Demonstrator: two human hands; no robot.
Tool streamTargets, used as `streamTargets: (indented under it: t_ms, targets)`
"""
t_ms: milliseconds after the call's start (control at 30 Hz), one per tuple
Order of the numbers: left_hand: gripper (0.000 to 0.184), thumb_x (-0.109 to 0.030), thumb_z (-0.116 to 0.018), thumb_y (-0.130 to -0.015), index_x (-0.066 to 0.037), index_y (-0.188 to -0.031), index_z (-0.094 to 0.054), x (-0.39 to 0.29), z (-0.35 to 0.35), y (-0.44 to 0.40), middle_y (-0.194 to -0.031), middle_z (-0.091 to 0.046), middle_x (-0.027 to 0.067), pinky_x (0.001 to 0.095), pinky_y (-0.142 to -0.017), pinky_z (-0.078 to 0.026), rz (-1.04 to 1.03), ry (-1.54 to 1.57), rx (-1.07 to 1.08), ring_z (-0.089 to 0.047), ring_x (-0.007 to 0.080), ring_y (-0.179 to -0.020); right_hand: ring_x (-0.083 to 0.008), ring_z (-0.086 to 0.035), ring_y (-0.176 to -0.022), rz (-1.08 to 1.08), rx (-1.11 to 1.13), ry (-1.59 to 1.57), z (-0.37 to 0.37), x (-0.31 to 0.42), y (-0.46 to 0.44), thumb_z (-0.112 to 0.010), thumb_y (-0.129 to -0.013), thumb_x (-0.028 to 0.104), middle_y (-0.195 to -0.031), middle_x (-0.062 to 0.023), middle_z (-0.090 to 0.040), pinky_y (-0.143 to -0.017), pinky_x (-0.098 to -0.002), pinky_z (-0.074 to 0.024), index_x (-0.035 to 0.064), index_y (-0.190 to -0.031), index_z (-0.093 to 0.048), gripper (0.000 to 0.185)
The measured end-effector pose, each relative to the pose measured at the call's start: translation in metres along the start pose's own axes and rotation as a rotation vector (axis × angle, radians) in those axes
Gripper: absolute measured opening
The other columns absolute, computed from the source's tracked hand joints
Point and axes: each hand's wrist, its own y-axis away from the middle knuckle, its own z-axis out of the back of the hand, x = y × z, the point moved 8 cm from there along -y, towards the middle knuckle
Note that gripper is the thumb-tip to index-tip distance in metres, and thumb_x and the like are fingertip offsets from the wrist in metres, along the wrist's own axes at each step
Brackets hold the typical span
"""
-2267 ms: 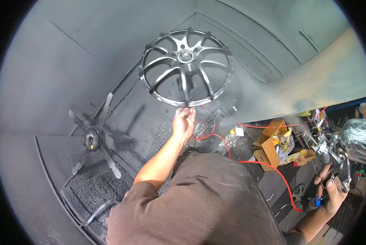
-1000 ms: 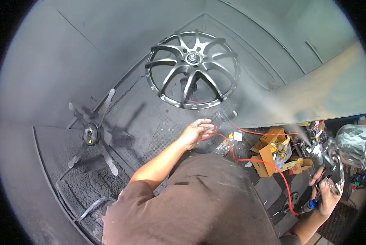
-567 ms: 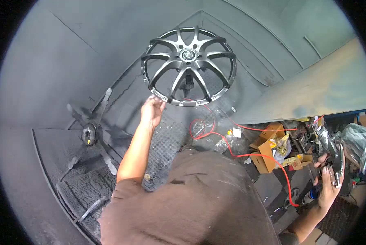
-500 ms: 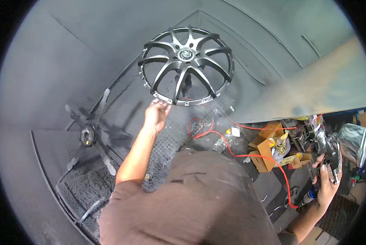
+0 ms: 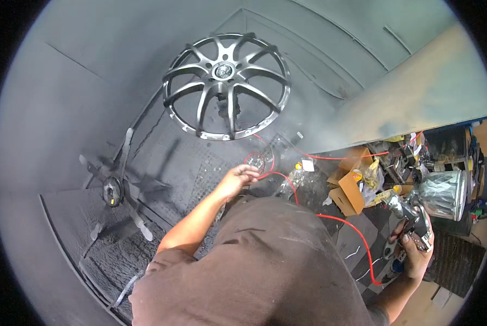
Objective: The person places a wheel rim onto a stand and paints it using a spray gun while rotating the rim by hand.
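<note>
A dark silver multi-spoke wheel rim [image 5: 223, 70] stands raised on a dark support at the top centre, tilted towards me. My left hand [image 5: 238, 180] is below the wheel and apart from it, its fingers loosely bent with nothing in them. At the right, my right hand [image 5: 414, 252] is wrapped round the handle of a metal spray gun [image 5: 414, 220]. A large clear cup [image 5: 441, 194] is attached to the gun. The gun's nozzle points left, away from the cup. Some fingers of the right hand are hidden behind the handle.
A red hose [image 5: 357, 231] loops across the floor beside me. Cardboard boxes [image 5: 348, 196] with bags and litter lie at the right. A dark stand with pale-tipped arms [image 5: 112, 191] is at the left. Grey walls [image 5: 80, 103] surround the wheel.
My left hand has left the wheel's lower edge and drawn back to the right. The wheel has turned. My right hand has brought the spray gun left, and the view has shifted slightly.
</note>
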Motion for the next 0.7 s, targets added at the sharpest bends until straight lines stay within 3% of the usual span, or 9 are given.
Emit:
streamTargets:
  t_ms: [200,267,400,467,533,600,633,667,700]
  targets:
    - [0.035,-0.006,-0.056,-0.092,-0.001,-0.126,-0.053,-0.039,0.089,0.005,-0.107,-0.066,0.0092,0.0322,-0.084,-0.052,-0.204,0.245,-0.288,-0.065,0.0195,-0.093,-0.0216,-0.066,-0.069,-0.061,0.032,-0.018,0.003,-0.014,0.006,-0.075,-0.077,0.021,-0.089,-0.0152,-0.065,-0.045,-0.0225,-0.0451,-0.0066,-0.141,-0.039,0.078]
    - [0.027,-0.004,-0.053,-0.091,-0.004,-0.118,-0.055,-0.07,0.127,0.014,-0.106,-0.063,0.0073,0.0355,-0.091,-0.048,-0.329,0.367,-0.46,-0.062,0.0201,-0.098,-0.0203,-0.064,-0.07,0.012,0.003,-0.012,0.002,-0.009,0.006,-0.075,-0.078,0.023,-0.09,-0.015,-0.065,-0.047,-0.0214,-0.0445,-0.0065,-0.143,-0.038,0.08]
    - [0.031,0.001,-0.05,-0.087,-0.006,-0.118,-0.049,-0.096,0.148,0.031,-0.104,-0.06,0.0041,0.0376,-0.097,-0.044,-0.474,0.562,-0.633,-0.059,0.0198,-0.103,-0.0175,-0.061,-0.08,0.126,-0.028,0.149,0.002,0.01,-0.001,-0.072,-0.084,0.025,-0.095,-0.0129,-0.062,-0.075,-0.0298,-0.05,-0.0064,-0.146,-0.034,0.08]
    - [0.036,0.003,-0.05,-0.083,-0.007,-0.117,-0.046,-0.081,0.134,0.013,-0.11,-0.055,0.0039,0.0416,-0.101,-0.043,-0.414,0.639,-0.349,-0.057,0.022,-0.107,-0.0159,-0.061,-0.076,0.235,-0.087,0.195,-0.003,0.018,-0.006,-0.071,-0.085,0.025,-0.095,-0.0123,-0.062,-0.067,-0.0267,-0.0496,-0.0063,-0.146,-0.034,0.077]
    - [0.047,0.009,-0.049,-0.078,-0.01,-0.121,-0.045,-0.088,0.067,0.027,-0.116,-0.054,0.0063,0.0485,-0.101,-0.043,-0.404,0.596,-0.396,-0.056,0.0241,-0.111,-0.0156,-0.061,-0.075,0.17,-0.065,0.217,-0.005,0.025,-0.006,-0.071,-0.085,0.025,-0.094,-0.0118,-0.063,-0.066,-0.026,-0.0493,-0.0063,-0.146,-0.034,0.077]
    - [0.062,0.009,-0.051,-0.075,-0.008,-0.135,-0.047,-0.066,0.033,0.018,-0.122,-0.061,0.0108,0.0391,-0.101,-0.044,-0.254,0.184,-0.187,-0.056,0.0227,-0.117,-0.0153,-0.061,-0.074,0.108,-0.026,0.233,-0.007,0.025,-0.01,-0.071,-0.085,0.025,-0.094,-0.0113,-0.063,-0.065,-0.0252,-0.049,-0.0062,-0.146,-0.034,0.078]
    - [0.052,0.008,-0.052,-0.076,-0.005,-0.125,-0.059,-0.077,0.0,0.026,-0.116,-0.065,0.011,0.033,-0.099,-0.045,-0.449,-0.253,0.127,-0.059,0.0213,-0.112,-0.0155,-0.061,-0.074,0.109,0.044,0.212,-0.011,0.022,-0.012,-0.072,-0.085,0.025,-0.092,-0.011,-0.063,-0.063,-0.0254,-0.0488,-0.0064,-0.145,-0.034,0.078]
    - [0.041,0.006,-0.052,-0.079,-0.002,-0.117,-0.067,-0.044,-0.019,0.029,-0.117,-0.067,0.0104,0.0327,-0.099,-0.045,-0.149,-0.432,0.278,-0.061,0.0204,-0.109,-0.0156,-0.061,-0.075,0.108,0.114,0.192,-0.015,0.021,-0.013,-0.073,-0.084,0.026,-0.091,-0.0107,-0.063,-0.062,-0.0256,-0.0486,-0.0067,-0.145,-0.034,0.079]
    - [0.039,0.005,-0.051,-0.082,0.001,-0.119,-0.064,-0.021,-0.034,0.027,-0.114,-0.067,0.0095,0.0328,-0.101,-0.044,-0.166,-0.435,0.362,-0.061,0.0186,-0.111,-0.0158,-0.061,-0.073,0.1,0.16,0.154,-0.02,0.021,-0.015,-0.074,-0.083,0.027,-0.09,-0.011,-0.063,-0.061,-0.0249,-0.0479,-0.0077,-0.144,-0.035,0.081]
